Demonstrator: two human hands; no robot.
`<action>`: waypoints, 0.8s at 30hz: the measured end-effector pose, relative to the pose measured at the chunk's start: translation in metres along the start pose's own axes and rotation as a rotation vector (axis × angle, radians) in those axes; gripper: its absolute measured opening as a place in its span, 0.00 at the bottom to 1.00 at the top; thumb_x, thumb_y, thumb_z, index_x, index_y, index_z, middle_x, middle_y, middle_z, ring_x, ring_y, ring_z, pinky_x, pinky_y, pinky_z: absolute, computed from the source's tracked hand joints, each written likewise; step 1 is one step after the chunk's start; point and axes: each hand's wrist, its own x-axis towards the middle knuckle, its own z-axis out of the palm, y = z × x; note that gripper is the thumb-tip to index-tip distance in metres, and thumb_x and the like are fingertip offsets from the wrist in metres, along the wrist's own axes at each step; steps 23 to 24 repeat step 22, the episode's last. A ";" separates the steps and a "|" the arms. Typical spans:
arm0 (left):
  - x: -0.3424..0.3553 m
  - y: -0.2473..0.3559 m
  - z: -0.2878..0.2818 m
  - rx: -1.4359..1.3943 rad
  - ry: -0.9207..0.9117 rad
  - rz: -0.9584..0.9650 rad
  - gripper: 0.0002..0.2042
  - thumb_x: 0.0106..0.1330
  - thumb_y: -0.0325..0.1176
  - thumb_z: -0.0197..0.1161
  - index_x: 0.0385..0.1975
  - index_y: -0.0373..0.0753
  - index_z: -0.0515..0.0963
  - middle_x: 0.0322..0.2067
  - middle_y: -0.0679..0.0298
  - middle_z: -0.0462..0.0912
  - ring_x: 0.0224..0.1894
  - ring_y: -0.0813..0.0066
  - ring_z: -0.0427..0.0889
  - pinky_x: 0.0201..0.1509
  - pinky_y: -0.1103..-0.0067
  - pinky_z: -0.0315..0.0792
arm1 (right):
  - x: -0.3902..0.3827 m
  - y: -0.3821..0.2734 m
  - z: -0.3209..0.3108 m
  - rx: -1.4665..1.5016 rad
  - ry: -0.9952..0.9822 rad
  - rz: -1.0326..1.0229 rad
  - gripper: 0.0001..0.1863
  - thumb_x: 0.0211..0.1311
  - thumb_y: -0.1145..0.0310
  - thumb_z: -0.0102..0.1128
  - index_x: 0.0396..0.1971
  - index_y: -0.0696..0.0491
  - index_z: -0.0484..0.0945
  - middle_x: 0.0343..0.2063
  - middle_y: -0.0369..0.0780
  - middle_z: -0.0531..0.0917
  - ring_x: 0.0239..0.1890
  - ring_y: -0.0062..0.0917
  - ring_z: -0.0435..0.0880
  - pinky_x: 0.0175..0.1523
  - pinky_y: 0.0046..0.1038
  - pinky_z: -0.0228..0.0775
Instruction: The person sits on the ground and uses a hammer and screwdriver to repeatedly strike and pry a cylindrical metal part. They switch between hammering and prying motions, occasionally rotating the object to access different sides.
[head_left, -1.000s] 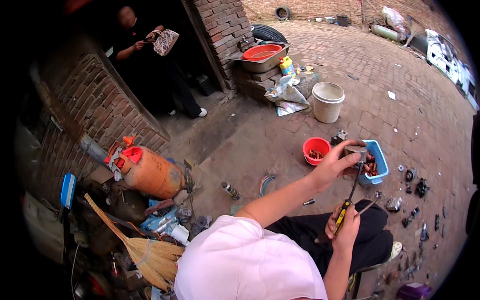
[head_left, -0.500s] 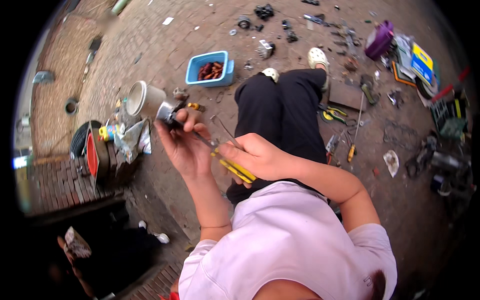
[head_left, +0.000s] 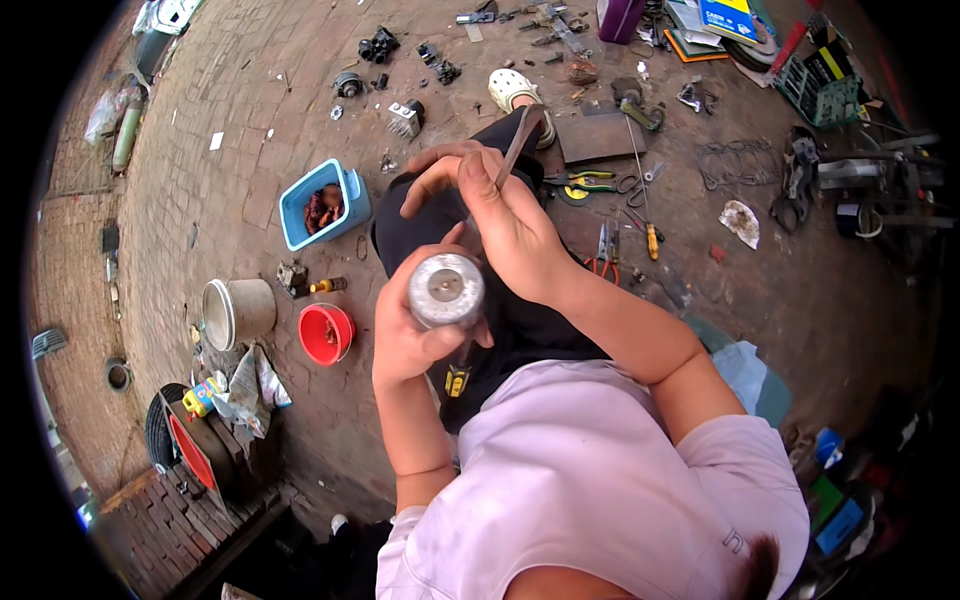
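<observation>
My left hand (head_left: 400, 325) is wrapped round a metal cylindrical part (head_left: 445, 290), whose round silver end with a central hole faces up. Below that hand shows the yellow-and-black handle of a tool (head_left: 457, 382); its upper part is hidden, and I cannot tell whether the hand grips it. Just above and to the right, my right hand (head_left: 515, 225) holds a thin flat metal bar (head_left: 517, 148) against the thumb, its far end sticking up past the fingers. The fingers of the right hand are curled, over my dark trousers.
A blue basin (head_left: 292, 215) of reddish-brown parts stands far left, with a red bucket (head_left: 327, 335) and a whitish bucket (head_left: 250, 308) nearer. Pliers (head_left: 585, 182), a yellow-handled screwdriver (head_left: 652, 242) and a flat metal plate (head_left: 605, 137) lie to the right. Machine parts (head_left: 378, 45) are scattered ahead.
The metal part has turned its round end upward and moved right, nearer my body. My right hand has moved up, off the yellow handle, which now shows below my left hand. The view has shifted.
</observation>
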 end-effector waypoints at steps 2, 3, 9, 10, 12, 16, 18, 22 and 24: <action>0.003 0.000 -0.001 0.040 -0.118 -0.057 0.36 0.45 0.47 0.77 0.49 0.29 0.69 0.33 0.60 0.80 0.30 0.74 0.83 0.44 0.75 0.77 | 0.009 0.004 0.002 0.102 -0.051 0.052 0.35 0.75 0.47 0.24 0.35 0.59 0.79 0.43 0.42 0.78 0.53 0.28 0.71 0.63 0.31 0.55; 0.010 -0.006 -0.006 0.115 -0.173 -0.032 0.35 0.44 0.44 0.77 0.49 0.30 0.70 0.33 0.61 0.80 0.30 0.74 0.84 0.37 0.77 0.78 | 0.013 0.006 0.000 0.173 -0.097 0.097 0.35 0.75 0.47 0.24 0.36 0.61 0.78 0.41 0.41 0.80 0.52 0.26 0.73 0.64 0.30 0.56; 0.060 -0.016 -0.011 -0.364 -0.246 0.073 0.36 0.52 0.54 0.70 0.50 0.29 0.68 0.30 0.59 0.78 0.18 0.77 0.77 0.27 0.82 0.75 | 0.053 0.026 -0.023 0.173 -0.147 0.474 0.27 0.73 0.52 0.40 0.49 0.63 0.74 0.47 0.42 0.78 0.54 0.26 0.73 0.63 0.30 0.59; 0.070 -0.029 -0.010 -0.396 -0.143 0.159 0.40 0.53 0.62 0.66 0.49 0.27 0.68 0.25 0.64 0.77 0.13 0.83 0.71 0.32 0.80 0.71 | 0.058 0.023 -0.027 0.091 -0.079 0.448 0.26 0.73 0.53 0.43 0.51 0.63 0.73 0.49 0.42 0.78 0.55 0.26 0.73 0.63 0.30 0.59; 0.085 -0.036 -0.017 -0.542 -0.096 0.192 0.37 0.60 0.62 0.58 0.51 0.29 0.69 0.19 0.68 0.75 0.10 0.87 0.63 0.38 0.81 0.63 | 0.069 0.011 -0.037 -0.024 0.142 0.224 0.22 0.70 0.60 0.49 0.52 0.63 0.72 0.50 0.43 0.77 0.55 0.27 0.74 0.62 0.29 0.61; 0.115 -0.054 -0.040 -0.700 -0.087 0.250 0.33 0.66 0.61 0.48 0.52 0.31 0.71 0.14 0.70 0.70 0.09 0.87 0.58 0.40 0.81 0.61 | 0.090 -0.030 -0.070 0.083 0.389 -0.288 0.13 0.66 0.75 0.52 0.48 0.62 0.75 0.46 0.44 0.79 0.50 0.26 0.77 0.57 0.26 0.67; 0.132 -0.063 -0.043 -0.807 -0.108 0.251 0.32 0.70 0.59 0.44 0.51 0.31 0.71 0.14 0.70 0.69 0.09 0.86 0.57 0.41 0.80 0.63 | 0.092 -0.070 -0.093 0.075 0.380 -0.538 0.11 0.65 0.77 0.51 0.45 0.63 0.76 0.44 0.46 0.80 0.49 0.28 0.77 0.57 0.27 0.68; 0.139 -0.058 -0.043 -0.887 0.000 0.214 0.30 0.73 0.56 0.40 0.50 0.28 0.70 0.17 0.67 0.69 0.10 0.84 0.57 0.44 0.77 0.65 | 0.095 -0.125 -0.091 0.084 0.281 -0.736 0.13 0.65 0.70 0.53 0.45 0.62 0.77 0.45 0.51 0.79 0.56 0.39 0.72 0.68 0.36 0.54; 0.139 -0.058 -0.043 -0.887 0.000 0.214 0.30 0.73 0.56 0.40 0.50 0.28 0.70 0.17 0.67 0.69 0.10 0.84 0.57 0.44 0.77 0.65 | 0.095 -0.125 -0.091 0.084 0.281 -0.736 0.13 0.65 0.70 0.53 0.45 0.62 0.77 0.45 0.51 0.79 0.56 0.39 0.72 0.68 0.36 0.54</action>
